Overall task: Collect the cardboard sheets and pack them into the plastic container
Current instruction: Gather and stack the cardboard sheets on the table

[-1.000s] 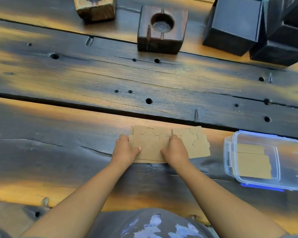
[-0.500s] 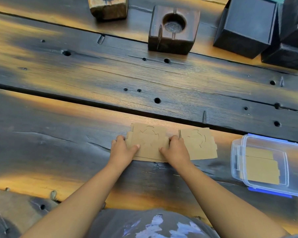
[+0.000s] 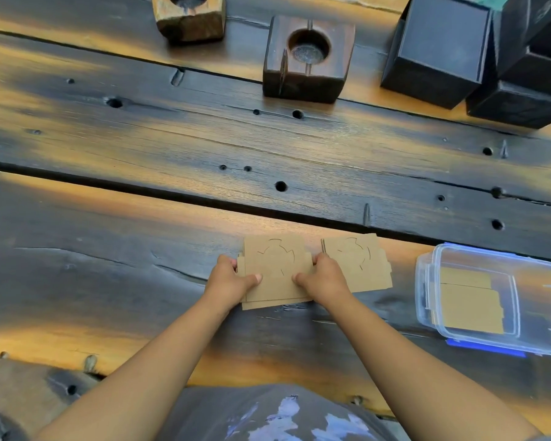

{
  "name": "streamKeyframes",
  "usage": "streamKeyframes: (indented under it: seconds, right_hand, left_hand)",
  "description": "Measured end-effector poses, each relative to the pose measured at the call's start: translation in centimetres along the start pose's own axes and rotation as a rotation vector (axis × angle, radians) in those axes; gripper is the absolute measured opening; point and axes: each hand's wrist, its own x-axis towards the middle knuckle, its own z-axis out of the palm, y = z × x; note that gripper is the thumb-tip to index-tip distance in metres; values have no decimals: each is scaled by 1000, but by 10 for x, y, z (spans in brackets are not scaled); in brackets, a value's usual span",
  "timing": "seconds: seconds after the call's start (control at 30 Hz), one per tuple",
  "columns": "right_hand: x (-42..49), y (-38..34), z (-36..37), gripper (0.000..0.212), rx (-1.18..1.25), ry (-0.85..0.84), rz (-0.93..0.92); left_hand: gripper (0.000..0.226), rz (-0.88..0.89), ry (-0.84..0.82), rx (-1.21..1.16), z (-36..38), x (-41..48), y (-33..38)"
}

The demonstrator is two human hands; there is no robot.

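Two hands work a small stack of cardboard sheets (image 3: 275, 272) lying flat on the dark wooden tabletop (image 3: 109, 281), close to its near edge. Compared with a second ago, this stack has drawn apart from the second group of sheets (image 3: 360, 265) on its right; the two groups overlapped then, and a narrow gap now shows between them. Judgement: one batch is being separated and squared up for lifting, so a transfer appears imminent.

Left hand (image 3: 228, 281): fingers wrapped round the stack's left edge, thumb pressed on the top sheet, grasping it. Right hand (image 3: 323, 280): thumb on the top sheet, fingers curled at the stack's right edge, likewise grasping, and partly covering the second group's left corner.

Sheets: brown, thin, flat, with notched edges and a die-cut circular pattern on each top face. Stack edges are slightly misaligned at the near side; the exact sheet count cannot be told.

Well to the right stands the clear plastic container (image 3: 427, 281), lid off, with a blue clip at its near side. Cardboard sheets already packed (image 3: 471, 303) lie flat inside. The task is partly done; both tabletop groups remain outside.
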Motion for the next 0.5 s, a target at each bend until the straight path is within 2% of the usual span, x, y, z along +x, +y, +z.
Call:
streamKeyframes:
  seconds: [0.23,0.5]
  right_hand:
    - [-6,27,-41,48,65,93,6]
    - [0,59,-91,36,22,146,34]
  left_hand:
    - [44,47,-54,0,39,-21,22]
    - [51,85,-76,38,95,-41,57]
